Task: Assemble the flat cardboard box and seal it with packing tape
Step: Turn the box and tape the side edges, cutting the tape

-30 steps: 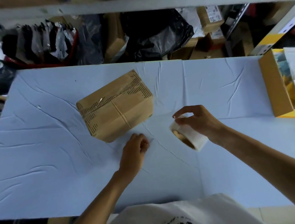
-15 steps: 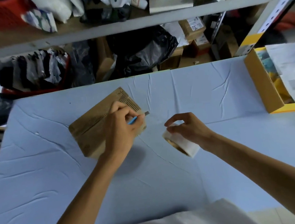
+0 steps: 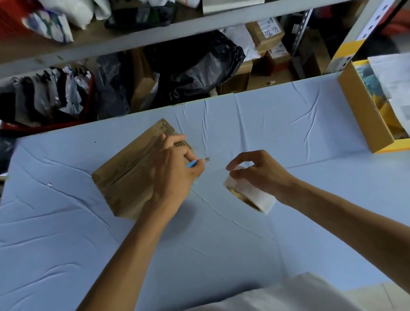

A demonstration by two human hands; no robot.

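Note:
A closed brown cardboard box (image 3: pixel 126 179) with clear tape along its top seam lies on the light blue table cover (image 3: pixel 231 240). My left hand (image 3: pixel 175 172) hovers over the box's right end and grips a small blue-handled cutter (image 3: pixel 196 162), its blade tip pointing right past the box's corner. My right hand (image 3: pixel 257 173) holds a roll of packing tape (image 3: pixel 249 196) just right of the box, fingers pinching at the roll's top edge. A thin clear strip of tape seems to run from the roll toward the box, but it is hard to see.
An open yellow-edged cardboard box (image 3: pixel 366 111) with papers stands at the table's right edge. Behind the table a grey metal shelf (image 3: pixel 188 30) holds black bags, parcels and a red basket (image 3: pixel 47 119) of items.
My left hand rose from the table in front of the box, now holds the blue cutter over the box's right end. My right hand with the tape roll stayed nearly still. The camera tilted up.

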